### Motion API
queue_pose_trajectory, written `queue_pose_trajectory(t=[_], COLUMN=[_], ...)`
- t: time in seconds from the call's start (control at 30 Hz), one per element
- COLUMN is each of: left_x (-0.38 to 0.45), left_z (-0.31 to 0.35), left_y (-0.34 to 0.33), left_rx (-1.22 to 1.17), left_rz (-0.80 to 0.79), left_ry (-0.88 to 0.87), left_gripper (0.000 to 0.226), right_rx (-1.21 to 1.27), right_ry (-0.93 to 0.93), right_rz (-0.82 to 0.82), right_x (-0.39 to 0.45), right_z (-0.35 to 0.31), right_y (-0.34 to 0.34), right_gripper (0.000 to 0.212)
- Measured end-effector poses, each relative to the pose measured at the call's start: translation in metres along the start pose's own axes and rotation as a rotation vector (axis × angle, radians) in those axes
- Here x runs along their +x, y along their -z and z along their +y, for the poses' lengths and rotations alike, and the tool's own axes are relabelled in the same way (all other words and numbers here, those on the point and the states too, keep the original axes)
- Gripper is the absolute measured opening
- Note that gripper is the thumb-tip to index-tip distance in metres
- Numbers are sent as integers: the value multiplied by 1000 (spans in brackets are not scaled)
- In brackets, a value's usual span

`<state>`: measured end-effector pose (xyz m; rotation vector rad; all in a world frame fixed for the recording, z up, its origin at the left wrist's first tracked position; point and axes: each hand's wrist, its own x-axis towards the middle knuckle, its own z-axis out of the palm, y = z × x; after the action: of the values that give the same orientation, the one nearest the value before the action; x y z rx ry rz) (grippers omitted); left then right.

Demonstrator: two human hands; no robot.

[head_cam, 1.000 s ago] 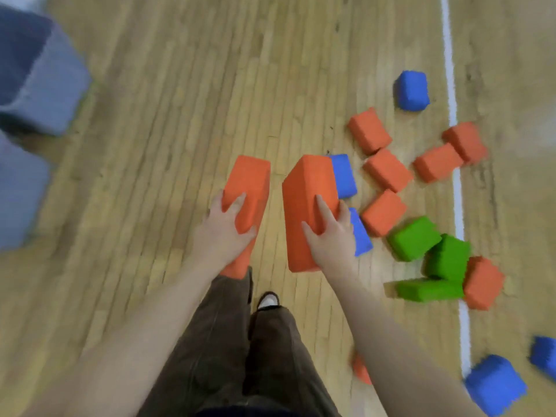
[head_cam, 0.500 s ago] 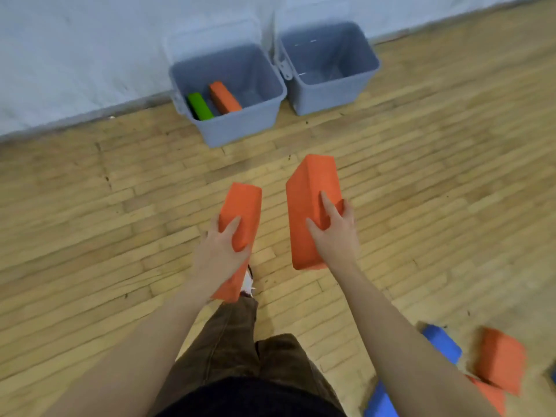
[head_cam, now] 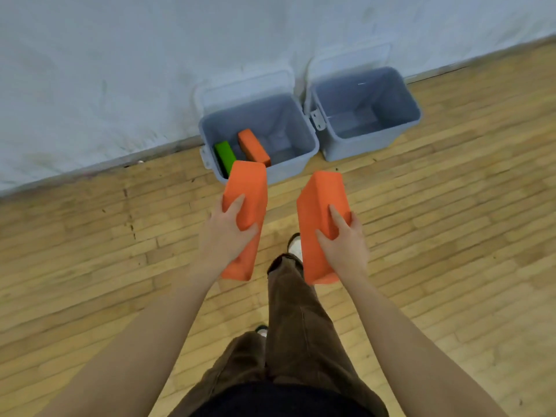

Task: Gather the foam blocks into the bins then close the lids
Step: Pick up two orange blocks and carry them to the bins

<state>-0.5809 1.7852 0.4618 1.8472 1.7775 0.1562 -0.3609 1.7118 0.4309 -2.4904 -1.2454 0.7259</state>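
My left hand (head_cam: 224,236) grips a long orange foam block (head_cam: 249,188) and my right hand (head_cam: 343,245) grips another orange block (head_cam: 322,191); both are held upright side by side above the floor. Two grey bins stand against the wall ahead, lids tipped back open. The left bin (head_cam: 293,164) holds a green block (head_cam: 225,156) and an orange block (head_cam: 253,147). The right bin (head_cam: 361,145) looks empty. The top of my left block overlaps the left bin's front edge in the view.
A pale wall (head_cam: 120,70) runs behind the bins. Wooden floor (head_cam: 451,221) stretches all around. My brown-trousered legs (head_cam: 294,311) and a white shoe (head_cam: 294,245) are below the blocks.
The view swung from the scattered blocks to the bins, and the bins are closer now. Both hands kept their orange blocks and carried them toward the left bin.
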Motion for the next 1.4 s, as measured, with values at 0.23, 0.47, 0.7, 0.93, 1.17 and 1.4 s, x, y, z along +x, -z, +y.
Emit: queue_pose_trajectory(t=[0.23,0.47,0.7,0.93,1.17,1.4], left_x=[165,266,366,497,528,500], left_z=[48,59,48,46,60,132], left_y=[14,29,7,-63,-61,-24], left_rx=[-34,-72,-172,-308,40,151], left_rz=[-15,-26,-48,-134,-258,-249], left_ry=[71,223,331,327,128,-266], left_gripper=[68,69,69,72,56,39], right_rx=[-30,-112,-154,-180,-84,62], right_ry=[17,171,239,177,157,-76], right_rz=[-77,-145,-148,-151,-144,-3], right_x=[171,316,421,514,526,458], right_z=[-49,-130,-188,-196,-186,-142], right_y=[13,28,-13,-86,-77,0], right_gripper=[64,64,64,58,47,44])
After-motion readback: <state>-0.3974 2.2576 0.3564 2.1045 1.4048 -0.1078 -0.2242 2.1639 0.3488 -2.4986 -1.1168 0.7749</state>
